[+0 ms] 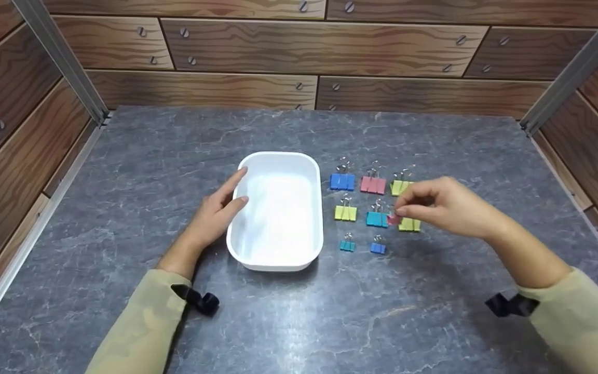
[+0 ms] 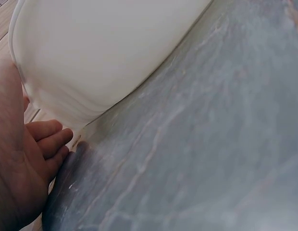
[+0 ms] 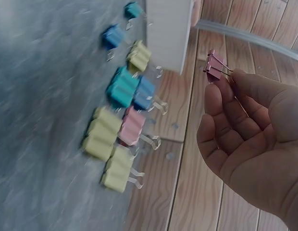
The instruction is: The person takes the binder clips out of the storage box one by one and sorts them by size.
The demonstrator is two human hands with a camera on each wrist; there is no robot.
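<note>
My left hand (image 1: 215, 215) grips the left side of a white plastic container (image 1: 277, 262). Its thumb and index finger reach over the rim, while in the left wrist view the other fingers (image 2: 50, 139) bend by the outer wall. Thumb and fingertips of my right hand (image 1: 452, 208) pinch a small pink binder clip (image 3: 215, 66) by its wire handles, lifted above the tabletop. Below and around that hand, rows of binder clips stand on the table, among them a teal clip (image 1: 377, 219), a yellow clip (image 1: 409, 224) and a larger pink clip (image 1: 372, 185).
Right of the container stand a large blue clip (image 1: 342, 182), another yellow clip (image 1: 345, 213), a small teal clip (image 1: 347, 245) and a small blue clip (image 1: 378, 248). Wood-patterned panels (image 1: 325, 49) enclose the grey marbled table (image 1: 174, 140) at the back and sides.
</note>
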